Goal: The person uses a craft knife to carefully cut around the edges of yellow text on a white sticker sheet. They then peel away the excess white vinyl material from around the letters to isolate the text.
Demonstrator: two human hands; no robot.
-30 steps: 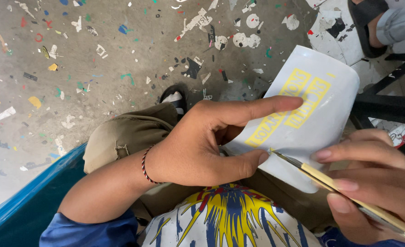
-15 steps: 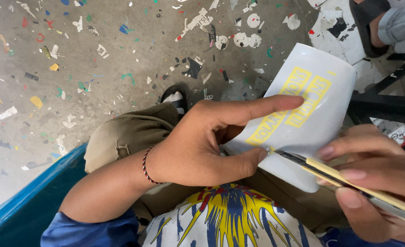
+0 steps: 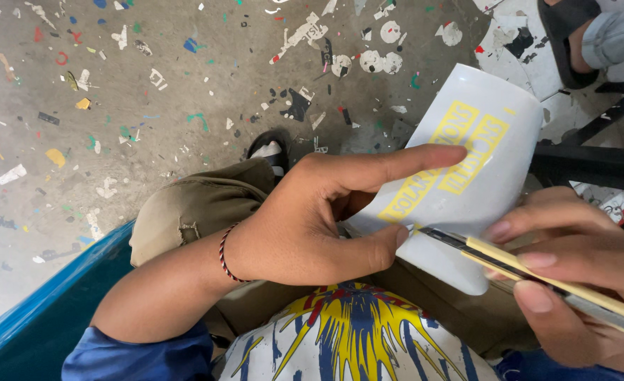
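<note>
Centre right of frame: white sheet (image 3: 467, 190) with yellow lettering, pinched between thumb and forefinger of left hand (image 3: 312, 219). Lower right: right hand (image 3: 580, 282) closed around yellow knife (image 3: 530, 271), blade tip touching sheet's lower edge.

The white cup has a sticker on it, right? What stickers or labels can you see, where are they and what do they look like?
Label on the white cup: two yellow rectangular blocks, side by side, under the left hand.
Sticker scraps: white, red, blue and green bits on the grey floor.
</note>
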